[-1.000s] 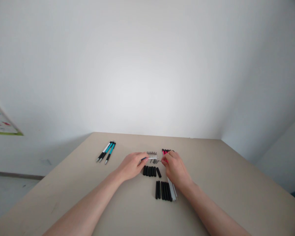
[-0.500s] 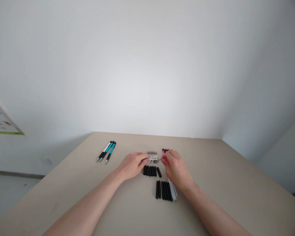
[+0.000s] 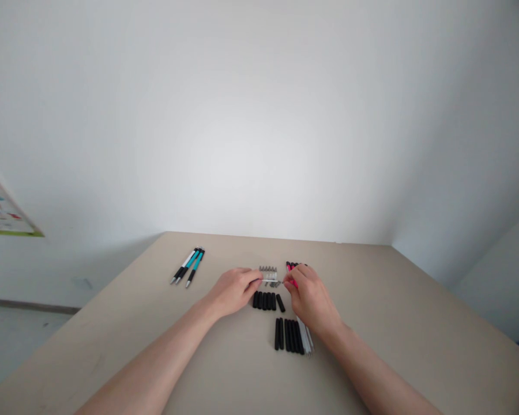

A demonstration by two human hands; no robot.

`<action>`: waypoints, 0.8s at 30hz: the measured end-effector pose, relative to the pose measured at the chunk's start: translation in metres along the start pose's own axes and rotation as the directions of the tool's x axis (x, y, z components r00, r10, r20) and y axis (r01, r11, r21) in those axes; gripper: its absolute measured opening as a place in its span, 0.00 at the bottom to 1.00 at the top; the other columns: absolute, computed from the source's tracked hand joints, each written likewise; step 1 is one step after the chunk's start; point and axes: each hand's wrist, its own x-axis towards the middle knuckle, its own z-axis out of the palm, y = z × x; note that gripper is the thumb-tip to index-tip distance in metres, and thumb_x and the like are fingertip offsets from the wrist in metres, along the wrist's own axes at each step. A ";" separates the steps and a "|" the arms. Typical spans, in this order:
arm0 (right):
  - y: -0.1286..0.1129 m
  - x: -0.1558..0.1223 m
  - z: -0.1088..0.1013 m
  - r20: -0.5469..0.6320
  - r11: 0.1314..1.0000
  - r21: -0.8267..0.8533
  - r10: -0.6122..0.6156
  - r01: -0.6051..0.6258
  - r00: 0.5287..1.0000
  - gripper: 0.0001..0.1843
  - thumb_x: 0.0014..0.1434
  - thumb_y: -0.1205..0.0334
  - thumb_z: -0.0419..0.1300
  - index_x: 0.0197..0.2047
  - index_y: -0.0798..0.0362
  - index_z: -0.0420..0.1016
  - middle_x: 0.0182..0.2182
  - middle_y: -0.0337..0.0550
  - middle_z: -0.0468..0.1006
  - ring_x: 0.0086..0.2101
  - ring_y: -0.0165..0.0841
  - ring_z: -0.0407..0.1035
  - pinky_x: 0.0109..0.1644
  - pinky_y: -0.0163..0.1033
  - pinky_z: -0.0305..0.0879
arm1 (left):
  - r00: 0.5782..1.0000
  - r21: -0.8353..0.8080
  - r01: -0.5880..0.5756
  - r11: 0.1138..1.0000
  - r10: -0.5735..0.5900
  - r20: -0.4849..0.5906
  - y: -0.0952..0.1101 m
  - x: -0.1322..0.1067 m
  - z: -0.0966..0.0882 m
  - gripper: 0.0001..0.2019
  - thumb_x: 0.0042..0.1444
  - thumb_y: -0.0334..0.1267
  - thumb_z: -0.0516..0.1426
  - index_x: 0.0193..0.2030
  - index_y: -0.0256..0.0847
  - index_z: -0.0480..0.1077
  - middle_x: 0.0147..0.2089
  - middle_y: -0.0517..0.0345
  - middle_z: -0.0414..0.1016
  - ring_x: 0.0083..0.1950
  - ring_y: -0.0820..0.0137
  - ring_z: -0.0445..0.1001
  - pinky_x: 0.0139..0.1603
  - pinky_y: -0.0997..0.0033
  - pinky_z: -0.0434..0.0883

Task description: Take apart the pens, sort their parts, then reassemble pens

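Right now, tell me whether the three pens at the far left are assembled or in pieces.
Assembled. The three pens lie whole, side by side on the table, each with barrel, black grip and silver tip joined, apart from both hands.

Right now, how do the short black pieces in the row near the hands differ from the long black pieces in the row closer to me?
The short black pieces are stubby; the long black pieces are clearly longer. The short row lies just below the left hand fingertips; the long row lies beside the right hand wrist, next to white pieces. Both rows are black and lie side by side on the table.

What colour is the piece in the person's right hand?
Pink, pinched in the right hand; the pink pen barrel shows in the head view.
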 end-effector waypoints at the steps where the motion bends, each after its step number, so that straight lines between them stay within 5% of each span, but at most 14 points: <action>1: 0.000 0.000 0.000 -0.001 1.000 0.013 -0.013 0.013 1.000 0.09 0.56 0.77 0.53 0.30 0.55 0.69 0.31 0.46 0.71 0.35 0.38 0.65 0.39 0.40 0.62 | 1.000 0.007 -0.007 1.000 0.007 -0.002 0.000 0.000 0.000 0.12 0.64 0.39 0.46 0.42 0.45 0.70 0.36 0.58 0.75 0.39 0.68 0.73 0.40 0.73 0.66; 9: -0.005 -0.002 0.001 -0.037 0.967 0.215 -0.129 0.134 0.991 0.08 0.60 0.71 0.53 0.34 0.53 0.72 0.31 0.42 0.75 0.34 0.34 0.68 0.39 0.36 0.64 | 0.997 0.000 -0.079 0.997 0.079 -0.005 0.005 0.001 -0.002 0.10 0.64 0.37 0.47 0.41 0.44 0.70 0.36 0.58 0.75 0.39 0.68 0.74 0.40 0.73 0.67; 17: -0.010 0.000 0.000 -0.112 0.949 0.293 -0.090 0.120 0.990 0.07 0.61 0.65 0.54 0.35 0.51 0.73 0.30 0.42 0.77 0.32 0.33 0.70 0.38 0.36 0.66 | 0.983 0.042 -0.165 0.985 0.167 -0.069 0.007 0.001 -0.006 0.11 0.65 0.40 0.47 0.47 0.45 0.69 0.36 0.58 0.74 0.39 0.70 0.73 0.40 0.74 0.67; 24: -0.012 -0.002 0.003 -0.025 0.940 0.337 -0.046 0.051 0.999 0.06 0.60 0.65 0.55 0.37 0.51 0.73 0.32 0.41 0.77 0.31 0.32 0.69 0.37 0.36 0.66 | 0.986 0.061 -0.159 0.985 0.161 -0.037 0.012 -0.001 -0.007 0.13 0.65 0.41 0.46 0.39 0.45 0.71 0.33 0.61 0.75 0.33 0.72 0.73 0.34 0.77 0.66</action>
